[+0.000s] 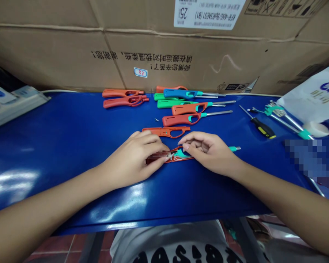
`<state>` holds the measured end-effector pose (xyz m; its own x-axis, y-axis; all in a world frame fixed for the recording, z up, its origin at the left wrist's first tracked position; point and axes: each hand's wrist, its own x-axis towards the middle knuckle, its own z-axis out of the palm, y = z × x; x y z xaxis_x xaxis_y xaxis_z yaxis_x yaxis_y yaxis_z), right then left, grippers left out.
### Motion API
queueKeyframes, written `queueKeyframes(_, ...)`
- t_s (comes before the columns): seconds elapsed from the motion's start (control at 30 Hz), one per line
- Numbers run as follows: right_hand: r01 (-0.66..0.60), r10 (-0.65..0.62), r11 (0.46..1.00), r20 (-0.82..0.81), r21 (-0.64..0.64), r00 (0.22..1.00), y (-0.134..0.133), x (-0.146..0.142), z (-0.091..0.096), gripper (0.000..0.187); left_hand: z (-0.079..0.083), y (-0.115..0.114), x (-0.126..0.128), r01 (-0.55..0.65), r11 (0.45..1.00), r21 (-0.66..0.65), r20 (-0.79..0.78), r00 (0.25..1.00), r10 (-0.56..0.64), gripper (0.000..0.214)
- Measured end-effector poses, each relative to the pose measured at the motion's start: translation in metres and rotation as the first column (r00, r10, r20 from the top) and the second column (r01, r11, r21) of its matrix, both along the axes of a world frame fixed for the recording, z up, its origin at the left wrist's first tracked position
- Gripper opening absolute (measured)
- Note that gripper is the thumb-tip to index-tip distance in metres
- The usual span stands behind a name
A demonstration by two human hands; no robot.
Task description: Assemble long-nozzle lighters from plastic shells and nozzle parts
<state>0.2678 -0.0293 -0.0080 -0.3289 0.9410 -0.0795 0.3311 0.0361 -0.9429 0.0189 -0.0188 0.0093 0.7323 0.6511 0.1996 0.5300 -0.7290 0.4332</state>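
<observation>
An opened orange lighter body (172,157) with a teal trigger and a metal nozzle lies on the blue table (71,146). My left hand (138,159) presses down on its handle end, fingers curled over it. My right hand (208,151) pinches the teal trigger part with fingertips together. Just behind the hands lies an empty orange half shell (167,131).
Several assembled long lighters (192,107) in orange, green and blue lie at the back, with two orange shells (124,98) to their left. A yellow-black screwdriver (260,126), loose teal nozzles (285,118), a white bag (315,96) and a cardboard box wall (164,47) stand around.
</observation>
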Motion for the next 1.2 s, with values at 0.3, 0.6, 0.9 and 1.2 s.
queueKeyframes(0.3,0.001,-0.001,1.0,0.013,0.012,1.0,0.0004,-0.0008,0.0012,0.022,-0.0074,-0.0051,0.0017,0.007,0.998,-0.062,0.046,0.999,-0.004,0.014)
queueKeyframes(0.6,0.002,-0.003,1.0,0.04,0.021,0.999,-0.0008,0.0007,0.0039,0.022,-0.0029,-0.0053,0.0007,-0.044,0.997,-0.068,0.077,0.996,0.049,0.011)
queueKeyframes(0.9,0.008,-0.008,1.0,0.044,0.009,0.999,0.0017,0.0034,0.0011,0.023,-0.004,-0.0051,-0.001,0.008,0.999,-0.033,0.064,0.998,-0.006,0.021)
queueKeyframes(1.2,0.016,-0.016,1.0,0.01,0.014,1.0,0.0028,0.0018,0.0031,0.024,-0.0054,-0.005,-0.0003,0.005,1.0,-0.014,0.098,0.995,-0.003,0.02)
